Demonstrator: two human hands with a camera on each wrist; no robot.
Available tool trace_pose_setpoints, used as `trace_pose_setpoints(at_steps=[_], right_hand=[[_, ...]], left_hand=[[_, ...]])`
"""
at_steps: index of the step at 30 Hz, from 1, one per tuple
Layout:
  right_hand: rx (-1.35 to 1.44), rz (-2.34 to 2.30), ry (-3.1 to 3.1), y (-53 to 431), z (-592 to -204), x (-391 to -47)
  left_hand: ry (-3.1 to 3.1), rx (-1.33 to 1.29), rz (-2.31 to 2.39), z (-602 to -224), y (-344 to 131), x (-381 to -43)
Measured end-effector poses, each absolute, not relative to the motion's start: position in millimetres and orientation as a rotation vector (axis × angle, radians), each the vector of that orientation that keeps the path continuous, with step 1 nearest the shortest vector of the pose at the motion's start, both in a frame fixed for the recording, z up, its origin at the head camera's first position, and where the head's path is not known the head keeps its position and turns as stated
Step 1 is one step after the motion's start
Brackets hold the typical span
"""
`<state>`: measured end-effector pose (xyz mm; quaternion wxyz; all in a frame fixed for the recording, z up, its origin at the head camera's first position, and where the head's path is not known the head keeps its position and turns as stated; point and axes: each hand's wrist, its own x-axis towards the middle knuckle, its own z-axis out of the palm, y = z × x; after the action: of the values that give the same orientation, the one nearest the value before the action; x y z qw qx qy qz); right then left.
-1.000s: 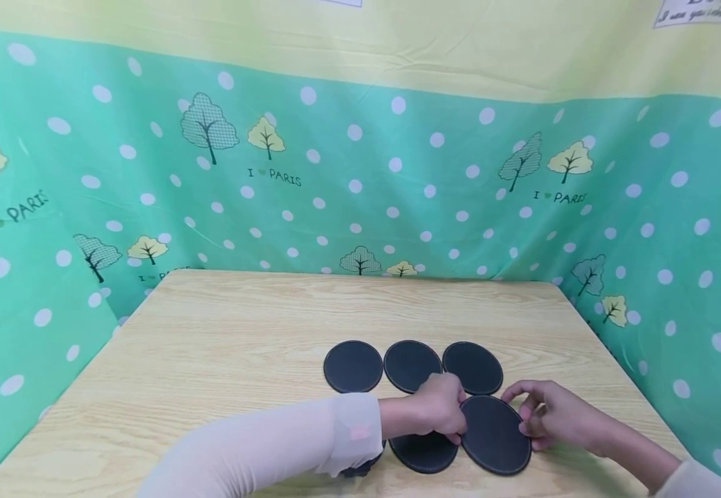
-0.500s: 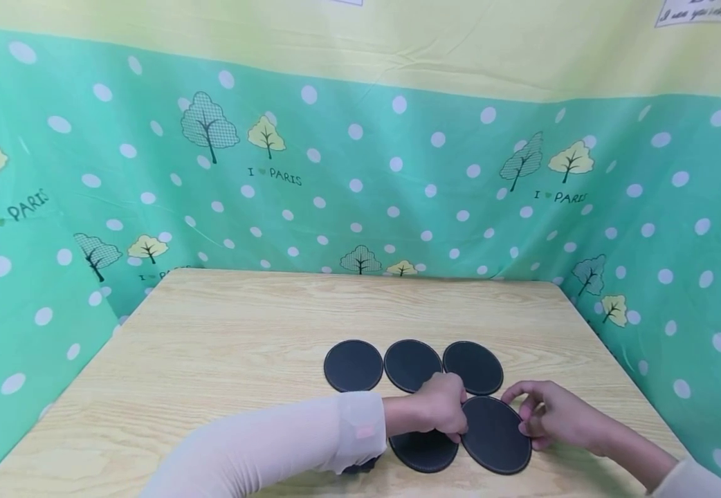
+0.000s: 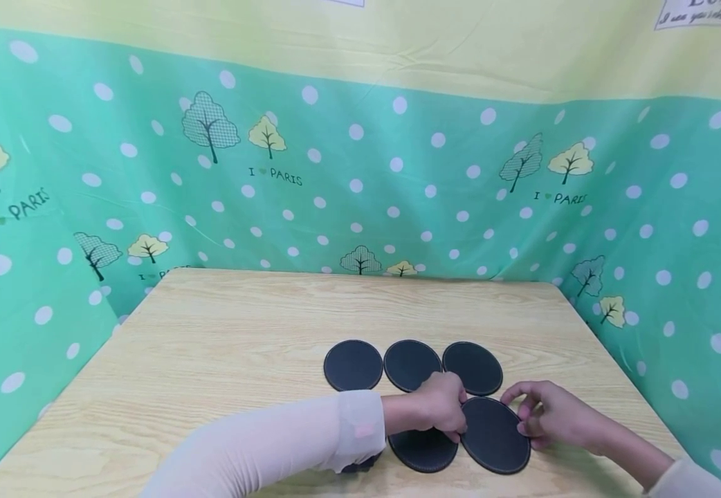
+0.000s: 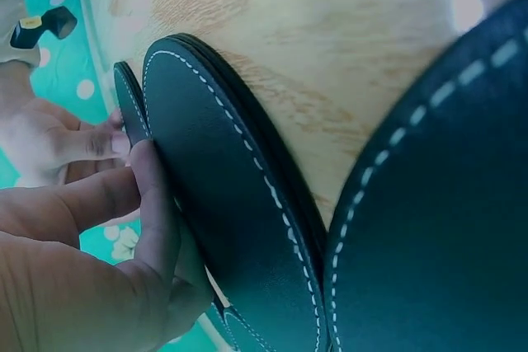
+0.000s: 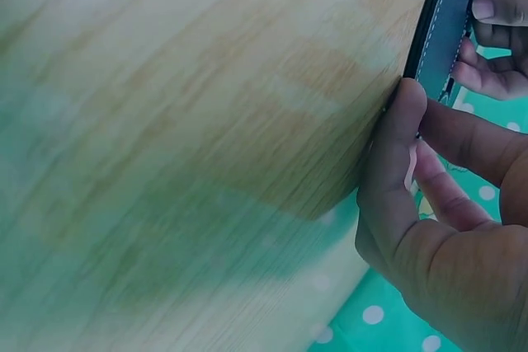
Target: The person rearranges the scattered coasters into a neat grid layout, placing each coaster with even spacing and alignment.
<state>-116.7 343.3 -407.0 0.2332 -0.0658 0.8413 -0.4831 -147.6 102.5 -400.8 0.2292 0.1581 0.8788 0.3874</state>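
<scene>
Both hands hold the front right black round coaster (image 3: 496, 436), with pale stitching round its rim, from opposite sides. My left hand (image 3: 438, 404) has its curled fingers at the left rim, over the seam with the front middle coaster (image 3: 424, 455). At the right rim, my right hand (image 3: 550, 416) bends its thumb and forefinger against the edge. In the left wrist view, the fingertips meet the rim of a coaster (image 4: 223, 187) whose edge looks layered. The right wrist view shows the right hand's fingertips (image 5: 408, 96) right at a dark, thick edge.
Behind lies a row of three more black coasters: left (image 3: 353, 366), middle (image 3: 412, 365) and right (image 3: 474, 369). Another dark coaster (image 3: 362, 465) is mostly hidden under the left sleeve (image 3: 273, 443). A wood-grain table (image 3: 242, 325) bears them; a green dotted curtain (image 3: 360, 173) surrounds it.
The hands and coasters stay almost still. The left forearm has shifted very slightly, and the front right coaster has barely moved.
</scene>
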Motion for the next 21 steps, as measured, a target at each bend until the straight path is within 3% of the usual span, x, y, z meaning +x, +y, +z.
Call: trace_pose_setpoints(at_steps=[15,21], right_hand=[[-0.244,-1.272,2.385,343.0,-398.1,-121.5],[-0.284,-1.219,2.486,335.6,-391.4,-126.4]], left_hand=[[2.246,0.467,1.266,-391.1,91.8,-146.2],[2.45,0.693,1.065,-383.4,78.8,-150.9]])
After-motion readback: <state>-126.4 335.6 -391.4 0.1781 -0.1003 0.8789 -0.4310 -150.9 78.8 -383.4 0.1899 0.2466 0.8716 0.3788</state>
